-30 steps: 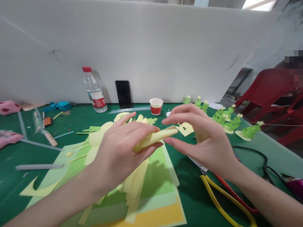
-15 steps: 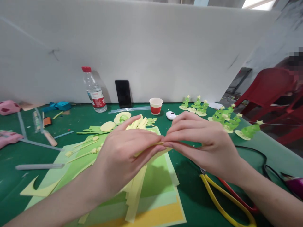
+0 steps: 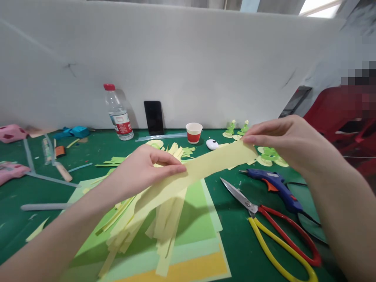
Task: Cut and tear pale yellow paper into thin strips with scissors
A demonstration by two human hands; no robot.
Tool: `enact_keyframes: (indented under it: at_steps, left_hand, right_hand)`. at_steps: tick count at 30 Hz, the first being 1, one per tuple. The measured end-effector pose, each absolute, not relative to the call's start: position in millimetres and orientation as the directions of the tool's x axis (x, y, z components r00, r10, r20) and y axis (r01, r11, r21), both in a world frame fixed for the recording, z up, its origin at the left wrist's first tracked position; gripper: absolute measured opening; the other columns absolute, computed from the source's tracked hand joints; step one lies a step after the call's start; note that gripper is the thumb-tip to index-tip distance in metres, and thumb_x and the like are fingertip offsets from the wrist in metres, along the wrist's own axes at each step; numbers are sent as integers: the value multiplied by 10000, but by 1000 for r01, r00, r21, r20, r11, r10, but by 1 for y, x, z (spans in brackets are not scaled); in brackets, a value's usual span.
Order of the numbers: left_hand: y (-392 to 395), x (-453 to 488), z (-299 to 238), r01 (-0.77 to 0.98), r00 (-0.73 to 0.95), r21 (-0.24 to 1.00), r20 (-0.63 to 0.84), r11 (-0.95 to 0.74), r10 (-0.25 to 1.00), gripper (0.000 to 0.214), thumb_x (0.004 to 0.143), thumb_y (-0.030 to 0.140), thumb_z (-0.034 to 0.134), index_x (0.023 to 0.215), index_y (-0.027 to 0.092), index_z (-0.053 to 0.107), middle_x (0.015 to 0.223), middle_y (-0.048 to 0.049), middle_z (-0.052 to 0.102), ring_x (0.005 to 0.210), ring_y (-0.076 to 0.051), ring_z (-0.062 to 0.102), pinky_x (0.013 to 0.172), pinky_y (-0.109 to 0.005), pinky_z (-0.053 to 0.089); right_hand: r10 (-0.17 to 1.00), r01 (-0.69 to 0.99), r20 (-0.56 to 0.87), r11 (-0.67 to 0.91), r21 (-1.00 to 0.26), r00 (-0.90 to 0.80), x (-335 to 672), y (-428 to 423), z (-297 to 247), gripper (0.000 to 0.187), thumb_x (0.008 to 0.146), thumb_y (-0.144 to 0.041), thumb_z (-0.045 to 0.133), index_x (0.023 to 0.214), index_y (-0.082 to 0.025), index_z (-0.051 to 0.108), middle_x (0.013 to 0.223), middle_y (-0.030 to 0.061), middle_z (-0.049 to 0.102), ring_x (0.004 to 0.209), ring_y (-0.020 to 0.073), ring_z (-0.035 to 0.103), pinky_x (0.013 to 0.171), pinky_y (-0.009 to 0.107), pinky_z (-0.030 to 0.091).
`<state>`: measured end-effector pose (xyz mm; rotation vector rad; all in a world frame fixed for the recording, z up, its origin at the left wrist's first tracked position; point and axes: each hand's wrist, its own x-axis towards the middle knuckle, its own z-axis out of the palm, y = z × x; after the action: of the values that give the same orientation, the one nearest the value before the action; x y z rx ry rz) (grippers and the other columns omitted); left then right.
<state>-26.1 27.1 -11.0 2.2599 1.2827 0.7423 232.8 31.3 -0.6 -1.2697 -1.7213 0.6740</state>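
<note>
A long pale-yellow paper strip point(image 3: 205, 166) with a cut fringe hanging from its lower edge is stretched out above the green table. My left hand point(image 3: 143, 170) pinches it near the middle, fingers closed on the paper. Up and to the right, my right hand point(image 3: 288, 143) pinches the strip's far end between thumb and fingers. The fringe droops over a stack of green and yellow paper sheets point(image 3: 202, 235).
Red-and-yellow scissors point(image 3: 264, 219) and a blue glue gun point(image 3: 273, 184) lie at the right. A water bottle point(image 3: 117, 113), a black phone point(image 3: 153, 116), a red paper cup point(image 3: 194, 132) and small green paper trees point(image 3: 237, 128) stand at the back. Red chairs are at the far right.
The paper was rolled up between both hands close together. My right hand has pulled away up and to the right, unrolling it into a long strip. The glue gun has come into view.
</note>
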Motion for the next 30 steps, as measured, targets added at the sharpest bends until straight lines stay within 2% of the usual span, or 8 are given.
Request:
enact_keyframes:
  at_steps: [3,6,10,12,16,19,26,30]
  left_hand:
    - [32,-27,-11,676,416,593,183,-437,891,213,691,390,593,576,247,702,615,27,696,547,-144,613,413,-170,401]
    - [31,-24,-12,678,432,605,133,-418,892,199,698,371,584,594,247,701,628,31,698,541,-135,597,420,-172,391]
    - [25,-19,-16,633,510,644,72,-430,857,205,730,345,555,621,249,700,646,39,702,553,-127,597,460,-177,405]
    - [21,-17,-18,615,550,634,81,-468,832,197,739,342,559,637,248,699,633,50,698,532,-113,579,466,-173,399]
    - [16,-13,-21,592,608,621,75,-514,791,206,759,337,553,666,225,698,615,47,693,508,-105,564,471,-174,395]
    - [13,-11,-20,583,605,646,59,-492,794,206,764,329,551,675,213,695,638,42,698,536,-107,588,493,-166,410]
    - [16,-16,-17,683,505,571,80,-455,859,259,772,358,509,596,227,647,615,47,671,541,-117,557,502,-190,406]
    - [24,-22,-18,760,416,496,127,-420,901,231,765,367,514,638,222,641,655,30,667,572,-141,568,502,-223,389]
  right_hand:
    - [957,616,287,208,-759,31,244,37,3,168,644,-397,663,642,-229,677,683,21,651,739,218,588,662,369,418]
    - [968,744,249,151,-651,21,240,34,5,204,688,-419,613,698,-224,669,809,43,665,870,272,566,743,422,387]
    - [880,749,379,452,-484,-285,216,21,-2,176,748,-374,562,805,-228,640,953,40,643,919,249,553,792,397,400]
    - [830,706,346,556,-439,-438,202,13,-9,189,759,-367,558,857,-220,627,975,40,629,931,231,543,797,368,405]
    - [789,664,154,590,-459,-594,186,4,-15,165,800,-283,509,754,-178,628,758,24,634,729,168,552,626,288,411]
    - [774,648,43,558,-518,-632,191,8,-11,248,807,-241,473,621,-162,616,633,1,620,596,126,528,561,257,389]
    - [832,729,-90,423,-538,-548,214,17,5,209,745,-271,513,617,-183,652,714,2,670,631,137,565,592,246,418]
    - [873,776,-46,407,-482,-486,218,16,5,238,748,-303,490,672,-185,683,760,23,686,661,167,590,600,268,433]
